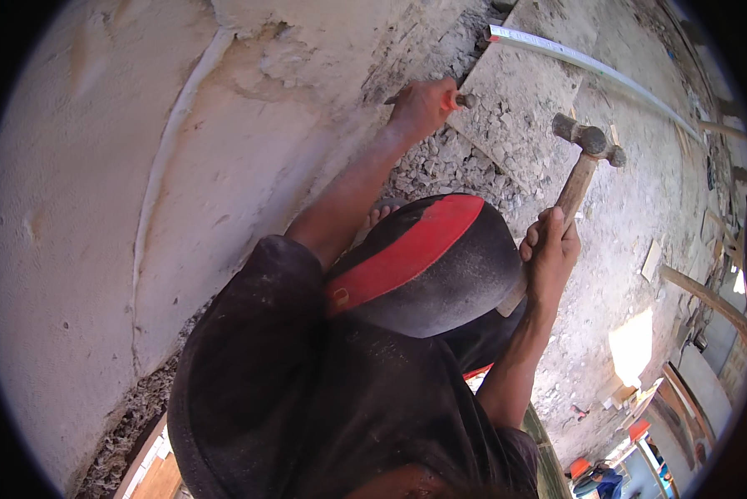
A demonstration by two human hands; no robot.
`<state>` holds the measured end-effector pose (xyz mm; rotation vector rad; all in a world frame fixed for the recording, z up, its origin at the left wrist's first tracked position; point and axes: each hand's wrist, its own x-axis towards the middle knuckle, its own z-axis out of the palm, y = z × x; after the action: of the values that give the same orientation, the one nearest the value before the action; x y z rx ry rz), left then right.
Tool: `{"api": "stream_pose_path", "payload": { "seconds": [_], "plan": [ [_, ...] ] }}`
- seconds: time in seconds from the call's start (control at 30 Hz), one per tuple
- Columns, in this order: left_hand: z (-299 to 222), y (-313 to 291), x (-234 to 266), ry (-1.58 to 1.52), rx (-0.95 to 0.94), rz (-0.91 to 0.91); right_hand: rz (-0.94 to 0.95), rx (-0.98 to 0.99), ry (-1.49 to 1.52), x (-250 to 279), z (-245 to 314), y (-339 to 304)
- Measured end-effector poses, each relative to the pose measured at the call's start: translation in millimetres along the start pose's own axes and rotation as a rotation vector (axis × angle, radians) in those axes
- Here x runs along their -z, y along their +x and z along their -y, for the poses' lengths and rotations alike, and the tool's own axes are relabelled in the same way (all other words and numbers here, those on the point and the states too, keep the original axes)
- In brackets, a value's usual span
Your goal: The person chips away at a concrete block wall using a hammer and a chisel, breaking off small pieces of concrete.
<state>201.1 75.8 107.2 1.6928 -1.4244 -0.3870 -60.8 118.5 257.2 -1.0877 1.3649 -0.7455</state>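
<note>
My left hand is wrapped round a chisel with an orange-red collar by its struck end. The chisel's other end points left at the broken foot of the plaster wall. In my right hand is a ball-peen hammer, gripped by its wooden handle. Its metal head is raised, to the right of the chisel and apart from it. Grey rubble lies below my left hand, beside a dusty flat board.
A long pale straightedge lies across the floor at the far right. Wooden poles and boards are along the right side. My bent knee is between my arms. At the lower right, another person in blue is partly visible.
</note>
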Motion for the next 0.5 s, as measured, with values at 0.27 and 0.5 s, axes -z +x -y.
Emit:
{"api": "stream_pose_path", "payload": {
  "seconds": [0.27,0.5],
  "plan": [
    [4,-5,16,-0.081,0.043,-0.029,0.017,0.14,-0.005,-5,29,-6],
    [8,-8,13,-0.008,0.117,0.024,0.062,0.15,-0.017,-15,40,-3]
  ]
}}
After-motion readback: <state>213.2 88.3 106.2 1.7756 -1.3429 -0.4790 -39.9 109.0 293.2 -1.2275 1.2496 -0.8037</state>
